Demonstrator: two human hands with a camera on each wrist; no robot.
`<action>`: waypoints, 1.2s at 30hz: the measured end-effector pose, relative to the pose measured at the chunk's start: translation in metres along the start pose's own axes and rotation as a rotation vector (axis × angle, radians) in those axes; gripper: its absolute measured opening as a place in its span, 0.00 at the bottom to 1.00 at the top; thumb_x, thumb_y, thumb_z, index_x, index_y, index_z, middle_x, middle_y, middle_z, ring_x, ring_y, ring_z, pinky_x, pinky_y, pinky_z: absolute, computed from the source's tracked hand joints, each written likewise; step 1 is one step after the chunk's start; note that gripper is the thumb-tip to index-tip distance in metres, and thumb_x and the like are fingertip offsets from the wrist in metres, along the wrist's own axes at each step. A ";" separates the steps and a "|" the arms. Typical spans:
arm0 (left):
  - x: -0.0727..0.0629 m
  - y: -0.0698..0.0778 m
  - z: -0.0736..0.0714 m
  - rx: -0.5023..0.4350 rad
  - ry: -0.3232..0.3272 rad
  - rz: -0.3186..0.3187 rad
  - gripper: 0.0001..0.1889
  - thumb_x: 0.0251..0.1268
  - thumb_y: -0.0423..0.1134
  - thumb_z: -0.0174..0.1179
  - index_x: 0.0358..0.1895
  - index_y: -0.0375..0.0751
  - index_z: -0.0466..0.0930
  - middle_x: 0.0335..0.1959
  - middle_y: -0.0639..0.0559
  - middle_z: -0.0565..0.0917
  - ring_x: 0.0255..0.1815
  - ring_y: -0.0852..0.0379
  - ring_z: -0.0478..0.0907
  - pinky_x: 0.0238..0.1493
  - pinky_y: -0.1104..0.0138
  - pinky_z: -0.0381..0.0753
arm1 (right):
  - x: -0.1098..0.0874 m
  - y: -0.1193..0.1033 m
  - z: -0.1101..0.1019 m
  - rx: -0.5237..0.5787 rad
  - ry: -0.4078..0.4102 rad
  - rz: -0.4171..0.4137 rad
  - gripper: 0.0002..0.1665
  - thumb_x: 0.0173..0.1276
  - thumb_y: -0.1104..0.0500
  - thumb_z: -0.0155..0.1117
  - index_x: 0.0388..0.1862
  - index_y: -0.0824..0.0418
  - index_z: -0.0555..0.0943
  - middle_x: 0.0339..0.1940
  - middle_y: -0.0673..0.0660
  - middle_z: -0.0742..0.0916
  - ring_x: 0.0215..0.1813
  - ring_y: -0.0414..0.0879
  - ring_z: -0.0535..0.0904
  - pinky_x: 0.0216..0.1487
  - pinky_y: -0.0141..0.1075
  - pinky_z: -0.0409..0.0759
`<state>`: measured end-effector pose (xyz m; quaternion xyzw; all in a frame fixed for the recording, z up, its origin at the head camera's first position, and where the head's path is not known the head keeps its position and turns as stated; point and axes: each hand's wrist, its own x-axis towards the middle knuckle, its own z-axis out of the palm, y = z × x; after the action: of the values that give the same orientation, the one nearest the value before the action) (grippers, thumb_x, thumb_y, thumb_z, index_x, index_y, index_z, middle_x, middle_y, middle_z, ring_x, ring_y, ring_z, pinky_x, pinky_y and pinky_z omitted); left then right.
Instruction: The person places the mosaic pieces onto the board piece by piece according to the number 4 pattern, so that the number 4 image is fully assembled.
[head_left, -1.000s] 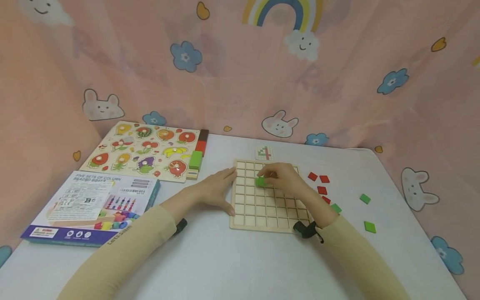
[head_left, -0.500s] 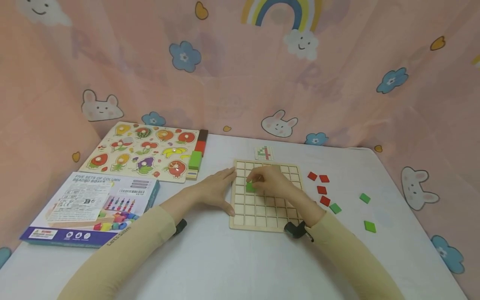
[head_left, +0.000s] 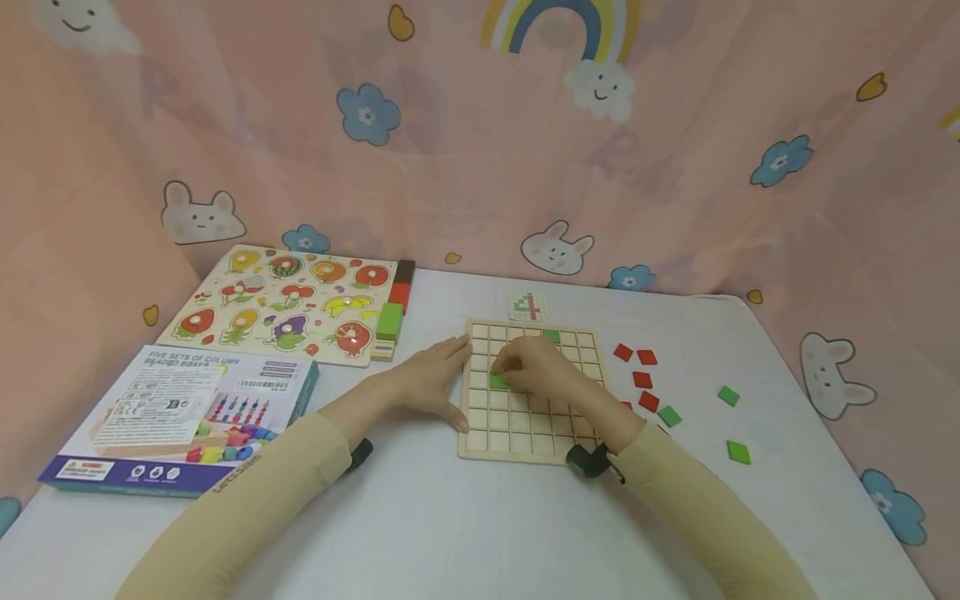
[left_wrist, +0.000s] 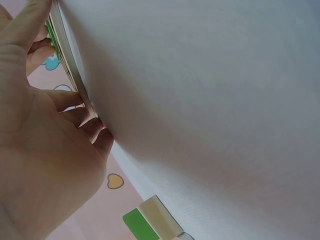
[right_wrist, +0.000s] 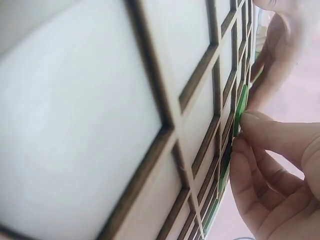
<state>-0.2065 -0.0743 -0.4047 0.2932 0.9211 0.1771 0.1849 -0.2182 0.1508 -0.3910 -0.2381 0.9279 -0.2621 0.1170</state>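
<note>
A wooden grid board [head_left: 522, 446] lies flat on the white table. My left hand [head_left: 431, 379] rests along its left edge with fingers extended, the thumb near the lower left corner. Over the board's left part, my right hand [head_left: 536, 367] pinches a green square tile [head_left: 498, 381] at a cell in the second column. In the right wrist view, thumb and fingers touch the green tile [right_wrist: 241, 107], which stands slightly proud of the grid bars. Another green tile [head_left: 551, 336] sits in a top-row cell. The right hand hides some middle cells.
Several red tiles [head_left: 642, 380] and a few green tiles [head_left: 727, 396] lie scattered right of the board. Behind it is a small pattern card [head_left: 527, 306]. A fruit puzzle [head_left: 285, 300], a boxed bead set [head_left: 180, 417] and coloured blocks [head_left: 389, 320] occupy the left side.
My right hand has moved left and slightly nearer with the green tile, down to the second column. The top-row green tile has come into sight. My left hand has stayed put.
</note>
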 end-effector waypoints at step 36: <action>0.002 -0.001 0.002 0.012 0.003 -0.008 0.67 0.39 0.68 0.74 0.80 0.40 0.46 0.84 0.45 0.42 0.85 0.44 0.41 0.83 0.48 0.51 | -0.118 0.185 -0.130 -0.094 0.152 0.397 0.21 0.72 0.55 0.60 0.59 0.66 0.79 0.52 0.70 0.82 0.53 0.62 0.77 0.48 0.49 0.84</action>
<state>-0.2081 -0.0735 -0.4071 0.2903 0.9237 0.1711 0.1823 -0.2312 0.4046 -0.3715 -0.0353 0.9739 -0.2074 0.0848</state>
